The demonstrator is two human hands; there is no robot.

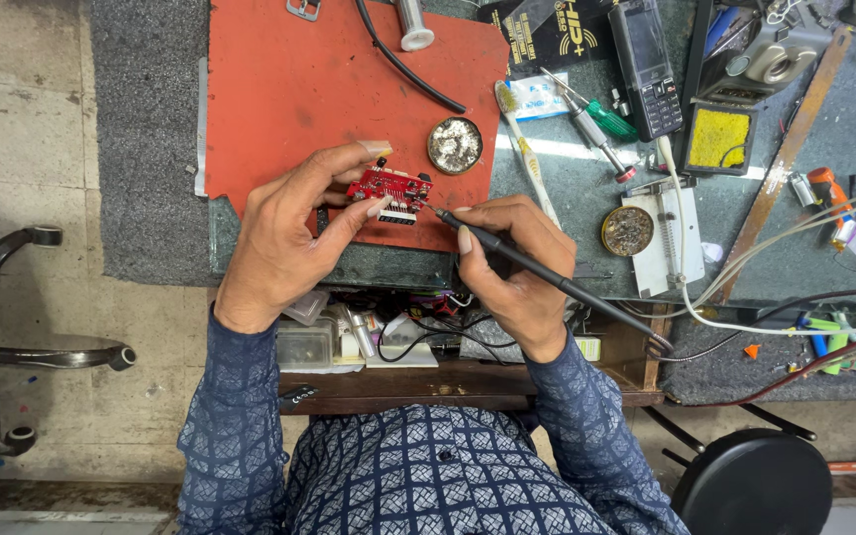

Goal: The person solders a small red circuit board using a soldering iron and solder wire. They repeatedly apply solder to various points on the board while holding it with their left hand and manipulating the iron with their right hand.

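My left hand (284,233) pinches a small red circuit board (388,185) between thumb and fingers, holding it just above the red mat (279,89). A white connector sits on the board's near edge. My right hand (512,267) grips a thin black soldering iron (527,263) like a pen. Its tip touches the board's right side, by the connector. The iron's cable trails off to the right over the bench edge.
A round tin of metal wool (455,145) lies beside the board, a toothbrush (527,149) to its right. Behind are a black phone (646,64), screwdrivers (601,119), a yellow sponge tray (719,137), a second tin (627,230), and tangled cables (795,267). An open drawer (388,347) lies below.
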